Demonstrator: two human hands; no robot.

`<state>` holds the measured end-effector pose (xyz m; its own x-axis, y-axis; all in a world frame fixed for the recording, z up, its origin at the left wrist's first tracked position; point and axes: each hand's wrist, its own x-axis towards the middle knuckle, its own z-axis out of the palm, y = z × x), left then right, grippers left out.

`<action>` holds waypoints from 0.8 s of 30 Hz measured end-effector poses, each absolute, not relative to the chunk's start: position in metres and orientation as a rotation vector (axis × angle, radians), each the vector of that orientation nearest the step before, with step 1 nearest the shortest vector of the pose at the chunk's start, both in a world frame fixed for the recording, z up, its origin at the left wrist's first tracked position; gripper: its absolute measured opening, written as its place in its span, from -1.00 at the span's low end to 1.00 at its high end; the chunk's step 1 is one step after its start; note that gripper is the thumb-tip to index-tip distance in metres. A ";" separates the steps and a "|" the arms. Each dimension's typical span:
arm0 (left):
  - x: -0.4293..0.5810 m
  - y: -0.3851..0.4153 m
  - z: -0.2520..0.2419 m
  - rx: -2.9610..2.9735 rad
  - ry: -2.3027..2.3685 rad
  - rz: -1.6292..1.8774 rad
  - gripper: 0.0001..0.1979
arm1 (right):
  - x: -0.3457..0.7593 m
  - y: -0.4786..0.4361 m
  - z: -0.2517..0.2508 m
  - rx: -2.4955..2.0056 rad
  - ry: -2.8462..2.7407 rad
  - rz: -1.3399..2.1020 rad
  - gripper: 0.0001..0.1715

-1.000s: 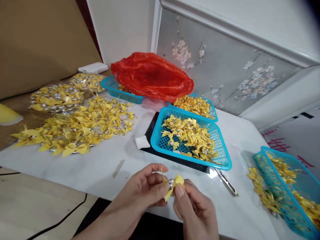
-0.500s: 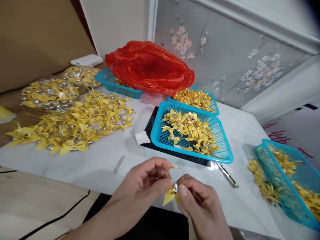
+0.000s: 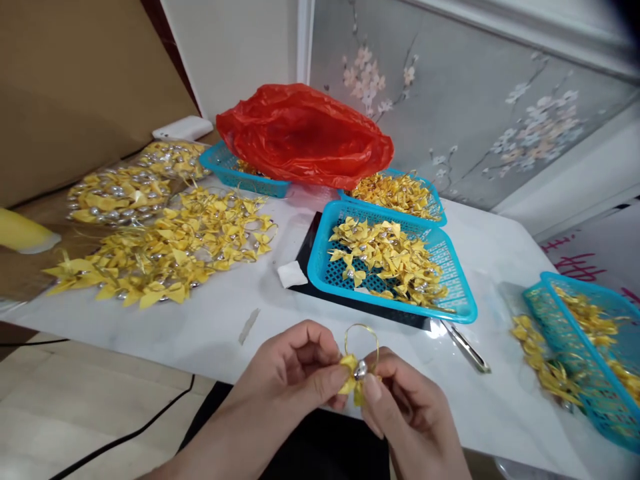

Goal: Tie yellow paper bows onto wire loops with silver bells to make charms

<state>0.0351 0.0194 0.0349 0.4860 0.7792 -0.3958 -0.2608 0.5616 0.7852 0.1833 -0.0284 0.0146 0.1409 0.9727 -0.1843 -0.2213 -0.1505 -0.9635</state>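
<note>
Between my two hands, over the table's front edge, is a yellow ribbon flower [image 3: 349, 363] with a shiny silver bead [image 3: 361, 369] in its middle. A thin gold cord [image 3: 362, 326] stands up from it as a loop. My left hand [image 3: 300, 377] pinches the flower's left side between thumb and fingers. From the right, my right hand [image 3: 407, 400] grips the flower beside the bead, its thumb close against the bead. The fingertips hide part of the petals. Just beyond the hands stands a blue basket [image 3: 393, 310] holding several similar yellow flowers.
A heap of yellow flowers [image 3: 170, 250] lies at left, with bagged ones [image 3: 120, 197] behind. A red plastic bag [image 3: 305, 137] rests over a blue basket at the back. On the right are a utility knife [image 3: 467, 347] and another blue basket [image 3: 595, 373].
The gold cord now forms a full upright loop above the flower. My hands have turned the flower, and its petal no longer points down. The view has shifted slightly left.
</note>
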 end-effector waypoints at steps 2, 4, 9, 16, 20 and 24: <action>0.034 0.019 0.035 0.762 0.837 0.701 -0.83 | 0.185 -0.029 0.016 -1.153 -0.723 1.456 -0.61; 0.033 0.019 0.034 0.829 0.847 0.701 -0.84 | 0.185 -0.028 0.017 -1.058 -0.578 1.547 -0.62; 0.033 0.016 0.031 0.911 0.925 0.767 -0.88 | 0.178 -0.029 0.016 -1.053 -0.551 1.492 -0.60; 0.031 0.017 0.039 0.904 0.938 0.782 -0.96 | 0.178 -0.032 0.013 -1.039 -0.650 1.501 -0.63; 0.031 0.017 0.040 0.996 0.902 0.739 -0.91 | 0.173 -0.035 0.017 -1.204 -0.929 1.016 -0.76; 0.026 0.012 0.039 1.335 0.997 0.941 -0.80 | 0.166 -0.037 0.023 -1.381 -1.240 0.301 -0.76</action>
<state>0.0258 0.0116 0.0386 0.3147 0.9486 -0.0323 0.0224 0.0266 0.9994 0.1659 -0.0365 0.0226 0.3988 0.7845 0.4749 0.4794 0.2632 -0.8372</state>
